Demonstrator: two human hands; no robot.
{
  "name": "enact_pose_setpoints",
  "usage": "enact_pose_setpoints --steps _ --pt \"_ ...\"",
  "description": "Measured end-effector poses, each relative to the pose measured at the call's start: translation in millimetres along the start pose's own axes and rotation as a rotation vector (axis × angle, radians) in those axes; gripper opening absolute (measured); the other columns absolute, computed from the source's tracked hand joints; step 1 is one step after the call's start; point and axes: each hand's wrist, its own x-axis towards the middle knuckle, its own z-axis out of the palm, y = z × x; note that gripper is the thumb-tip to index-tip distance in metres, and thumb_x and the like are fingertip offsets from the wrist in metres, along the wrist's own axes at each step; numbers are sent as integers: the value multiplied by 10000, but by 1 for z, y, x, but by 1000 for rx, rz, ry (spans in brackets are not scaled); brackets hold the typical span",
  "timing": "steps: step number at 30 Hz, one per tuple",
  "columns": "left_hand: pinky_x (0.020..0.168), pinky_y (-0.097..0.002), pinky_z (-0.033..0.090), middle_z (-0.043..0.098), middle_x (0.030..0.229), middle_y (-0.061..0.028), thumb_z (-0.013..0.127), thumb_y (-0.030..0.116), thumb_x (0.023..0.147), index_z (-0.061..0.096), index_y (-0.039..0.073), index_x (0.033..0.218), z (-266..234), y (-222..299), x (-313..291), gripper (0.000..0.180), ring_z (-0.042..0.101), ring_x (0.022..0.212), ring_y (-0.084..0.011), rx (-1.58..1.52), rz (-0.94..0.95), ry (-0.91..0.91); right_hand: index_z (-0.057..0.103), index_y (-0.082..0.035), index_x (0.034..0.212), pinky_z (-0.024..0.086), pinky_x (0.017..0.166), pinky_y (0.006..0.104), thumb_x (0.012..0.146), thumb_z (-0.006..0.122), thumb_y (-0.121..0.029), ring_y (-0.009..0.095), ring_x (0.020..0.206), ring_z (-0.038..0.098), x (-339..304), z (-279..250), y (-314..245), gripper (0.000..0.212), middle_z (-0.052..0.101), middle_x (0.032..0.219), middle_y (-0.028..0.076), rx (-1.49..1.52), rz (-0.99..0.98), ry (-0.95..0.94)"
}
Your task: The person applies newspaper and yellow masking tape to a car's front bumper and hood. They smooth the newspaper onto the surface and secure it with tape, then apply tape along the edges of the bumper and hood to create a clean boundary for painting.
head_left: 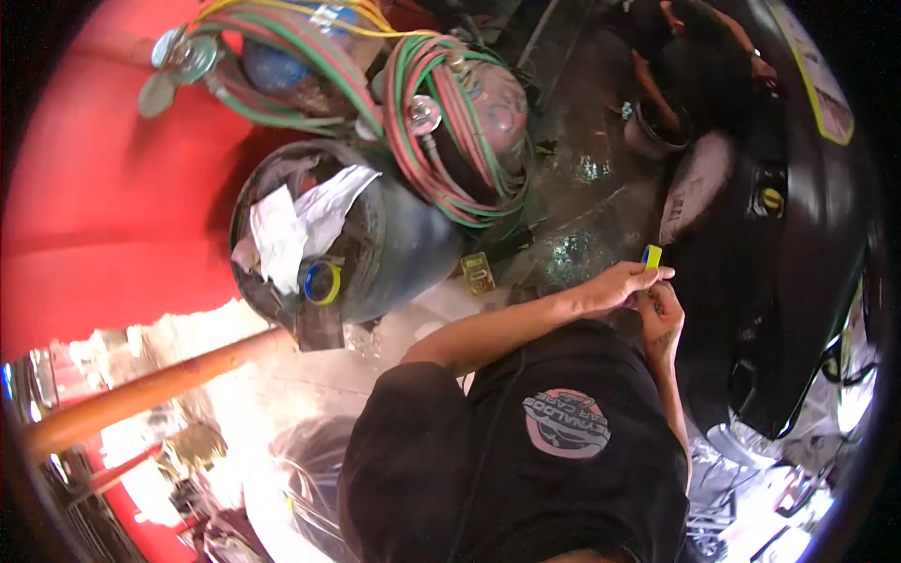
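Observation:
My left hand [619,287] reaches across in front of my dark shirt. Its thumb and fingers pinch a small bright yellow roll of tape [652,255], seen nearly edge-on with a bit of blue at its side. Just below and to the right, my right hand [663,324] has its fingers curled close to the left fingertips. Whatever the right fingers grip is too small to make out. Both hands are beside a large black car bumper [718,281], which stands on the right.
A dark barrel [399,225] at left bears white paper [279,235] and a yellow-and-blue tape roll [321,282]. Coiled red-and-green hoses [404,113] hang on cylinders behind it. An orange pole [150,389] slants at lower left. Another person's arm [654,89] reaches into a bucket [648,141].

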Motion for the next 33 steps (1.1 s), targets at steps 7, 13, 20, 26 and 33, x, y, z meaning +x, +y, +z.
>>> enact_pose_setpoints --steps 7,13,20,26,33 --pt "884 -320 531 679 1258 -67 599 368 1054 578 47 1447 -46 10 -59 508 634 1072 -151 520 -44 196 659 24 930 442 636 273 926 665 -114 89 708 559 13 22 37 138 599 742 14 -27 118 -156" --pt "1025 -416 488 687 1276 -203 564 305 1038 661 7 1317 -137 -67 -146 419 648 1188 -321 1044 66 432 719 -34 929 557 812 499 854 650 -240 408 890 697 -64 -11 240 230 726 966 208 -828 110 -500" --pt "955 -416 489 680 1165 -209 540 225 1016 693 5 1214 -205 -138 -146 334 639 1088 -318 1102 -529 427 685 -148 1328 510 1019 476 797 739 -371 367 1204 650 -156 -8 308 579 687 1300 170 -646 551 -466" --pt "890 -409 490 671 1092 -189 553 209 1002 698 2 1182 -197 -157 -122 310 629 1006 -299 967 -641 413 651 -133 1367 507 1024 476 815 717 -351 373 1221 640 -161 -23 288 597 662 1344 178 -583 534 -366" --pt "814 -401 490 661 1007 -165 570 190 987 703 -1 1144 -204 -183 -237 281 617 910 -278 758 -803 507 661 -76 1332 510 1045 485 864 599 -322 376 1234 628 -101 -27 219 533 638 1365 204 -617 592 -487"
